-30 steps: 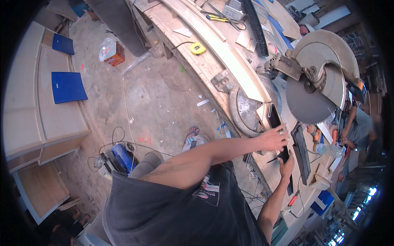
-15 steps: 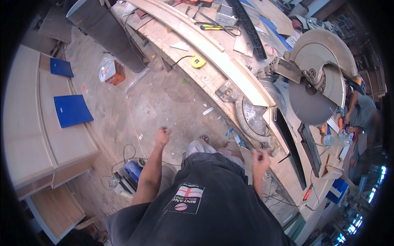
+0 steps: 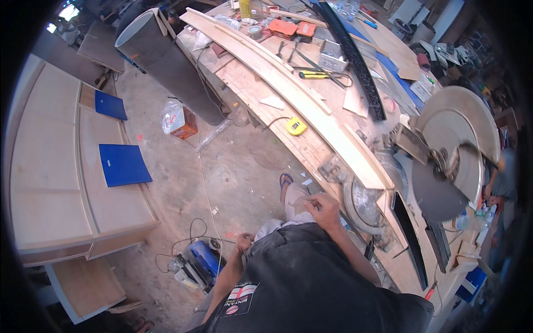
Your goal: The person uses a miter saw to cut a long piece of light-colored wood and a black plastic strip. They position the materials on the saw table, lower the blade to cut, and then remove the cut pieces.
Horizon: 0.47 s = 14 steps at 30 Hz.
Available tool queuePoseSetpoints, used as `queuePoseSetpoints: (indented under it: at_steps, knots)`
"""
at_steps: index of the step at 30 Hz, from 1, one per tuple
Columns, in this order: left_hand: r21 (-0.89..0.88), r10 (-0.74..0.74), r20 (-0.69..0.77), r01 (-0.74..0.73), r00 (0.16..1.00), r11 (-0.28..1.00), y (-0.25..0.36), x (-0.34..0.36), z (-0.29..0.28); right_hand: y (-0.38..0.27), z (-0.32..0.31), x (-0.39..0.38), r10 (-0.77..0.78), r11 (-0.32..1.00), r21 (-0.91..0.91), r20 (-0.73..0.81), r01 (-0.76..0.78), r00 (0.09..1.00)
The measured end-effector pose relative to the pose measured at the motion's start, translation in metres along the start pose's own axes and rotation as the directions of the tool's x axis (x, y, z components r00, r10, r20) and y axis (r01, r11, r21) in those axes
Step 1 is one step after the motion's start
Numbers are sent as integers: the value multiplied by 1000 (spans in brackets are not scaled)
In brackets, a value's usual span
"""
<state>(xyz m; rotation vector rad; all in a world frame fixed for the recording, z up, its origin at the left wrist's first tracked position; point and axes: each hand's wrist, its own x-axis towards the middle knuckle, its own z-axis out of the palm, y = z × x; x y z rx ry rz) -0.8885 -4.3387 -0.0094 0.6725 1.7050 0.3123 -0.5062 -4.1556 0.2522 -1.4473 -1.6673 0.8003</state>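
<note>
My left hand (image 3: 244,242) hangs low beside my pale shorts, its fingers curled in; whatever is inside them, if anything, is hidden. In front of my right thigh is my right hand (image 3: 323,210), thumb and fingers drawn together. I cannot make out anything in that pinch. The workbench (image 3: 308,149) runs along my right side, with the mitre saw (image 3: 444,177) on it beyond my right hand. A long pale wooden strip (image 3: 327,130) lies along the bench and over the saw's round metal base (image 3: 366,204). A yellow tape measure (image 3: 296,126) sits near the bench edge.
A pale wooden cabinet (image 3: 50,166) with blue pads (image 3: 125,165) stands left. A dark cylinder (image 3: 172,66) leans near the bench's far end, beside an orange box (image 3: 183,123). A blue machine (image 3: 204,258) and cables lie by my left arm. Another person (image 3: 494,188) is at far right.
My view has shifted, so the bench and cabinet sit lower and further right. My left hand has drawn in toward my shorts. The right hand has swung forward across my thigh.
</note>
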Motion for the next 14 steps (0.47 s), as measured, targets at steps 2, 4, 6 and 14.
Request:
queuePoseSetpoints:
  at_steps: [2, 4, 6, 14]
  knots:
    - [-95, 126, 87, -118, 988, 988, -9, -1, -9, -2, 17, 26, -13, 1000, 26, 27, 12, 1000]
    - [-65, 15, 27, -13, 1000, 998, 2, 3, -27, -7, 35, 54, -56, 997, 48, 44, 54, 997]
    - [9, -33, -52, 34, 998, 999, 28, 7, -53, -11, 49, 86, -49, 996, 81, 68, 44, 996]
    - [-127, 76, -152, -95, 985, 987, 137, 107, -187, -24, 120, 237, -55, 975, 218, 61, 41, 997]
